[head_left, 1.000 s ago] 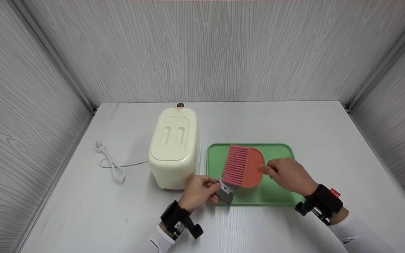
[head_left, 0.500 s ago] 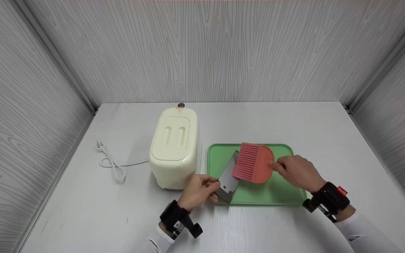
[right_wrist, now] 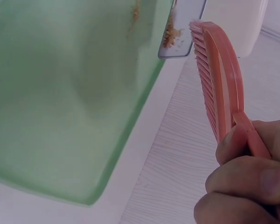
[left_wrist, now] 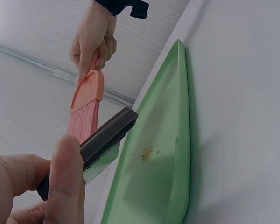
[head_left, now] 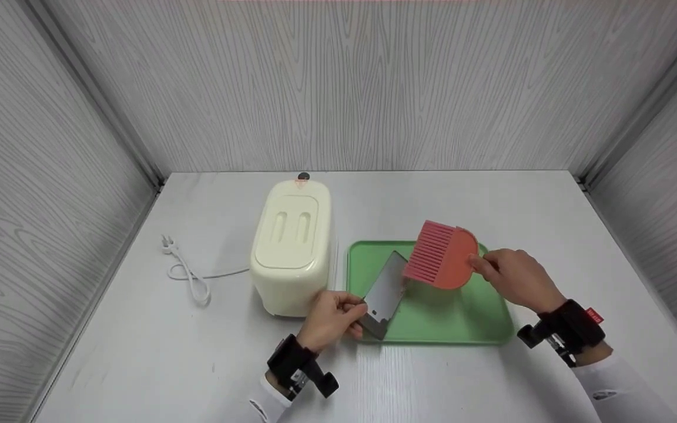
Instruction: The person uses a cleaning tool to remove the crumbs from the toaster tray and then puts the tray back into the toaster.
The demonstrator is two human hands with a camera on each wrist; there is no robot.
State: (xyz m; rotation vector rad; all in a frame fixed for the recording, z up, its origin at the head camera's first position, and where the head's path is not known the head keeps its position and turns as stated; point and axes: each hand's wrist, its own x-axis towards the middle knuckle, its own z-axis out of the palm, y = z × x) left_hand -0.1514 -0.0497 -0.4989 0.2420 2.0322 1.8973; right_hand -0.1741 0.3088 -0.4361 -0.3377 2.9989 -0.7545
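My left hand (head_left: 332, 317) pinches the dark end of a flat grey metal crumb tray (head_left: 386, 291), held slanting over the left part of a green tray (head_left: 462, 323). Brown crumbs (right_wrist: 171, 35) lie along one edge of the crumb tray in the right wrist view. More crumbs (left_wrist: 147, 154) sit on the green tray beneath. In my right hand (head_left: 518, 279) is an orange brush (head_left: 456, 261) with pink bristles, gripped by its short handle. The bristles are raised to the right of the crumb tray, over the green tray's back half.
A cream toaster (head_left: 291, 235) with a lid on top stands left of the green tray, close by my left hand. Its white cord and plug (head_left: 183, 264) lie on the table at the left. Grey wood-patterned panels (head_left: 374, 88) enclose the back and sides.
The brush has moved right and away from me, off the crumb tray, uncovering its metal surface. My left hand and the crumb tray have stayed almost still.
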